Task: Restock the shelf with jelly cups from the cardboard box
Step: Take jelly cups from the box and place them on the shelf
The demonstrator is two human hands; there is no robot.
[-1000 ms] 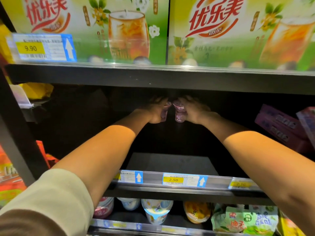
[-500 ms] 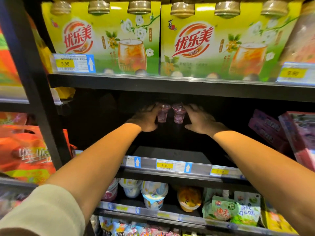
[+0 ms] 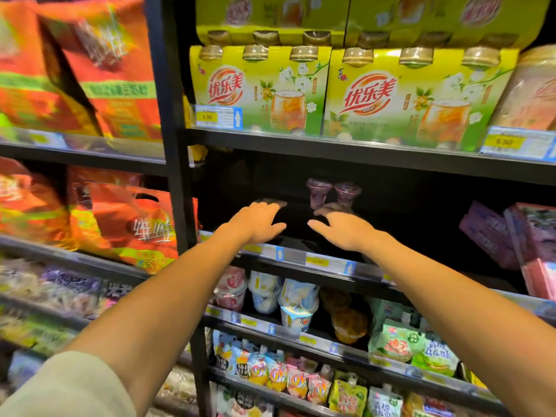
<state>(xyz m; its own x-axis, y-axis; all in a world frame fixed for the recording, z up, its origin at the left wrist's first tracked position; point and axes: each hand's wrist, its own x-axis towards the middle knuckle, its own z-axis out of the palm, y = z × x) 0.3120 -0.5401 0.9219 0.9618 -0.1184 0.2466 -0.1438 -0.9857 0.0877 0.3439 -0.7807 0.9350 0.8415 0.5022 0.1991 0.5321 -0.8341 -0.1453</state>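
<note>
The fingers (image 3: pixel 266 207) of the left hand (image 3: pixel 258 223) are spread and slack, palm down, holding nothing. The fingers (image 3: pixel 332 208) of the right hand (image 3: pixel 346 230) are the same, apart and empty. Both hands hover just past the price rail (image 3: pixel 316 261) that fronts the dark shelf (image 3: pixel 421 236), the left hand over the rail's left stretch and the right hand over its middle. Farther in from the rail, deep in the shelf, two jelly cups (image 3: pixel 332 193) stand upright side by side, rims touching or nearly so, wide lids up and narrow feet down. They sit straight beyond the right hand's fingertips, close behind them, while the left hand is off to their left with a gap between. So the right hand is nearer, and any nudge to square the pair would most likely fall to it, reaching forward, away from the rail. At the rail's right end pink boxes (image 3: pixel 493 233) fill the same shelf. The cardboard box is not in view, and more cups would mean drawing both hands back over the rail.
</note>
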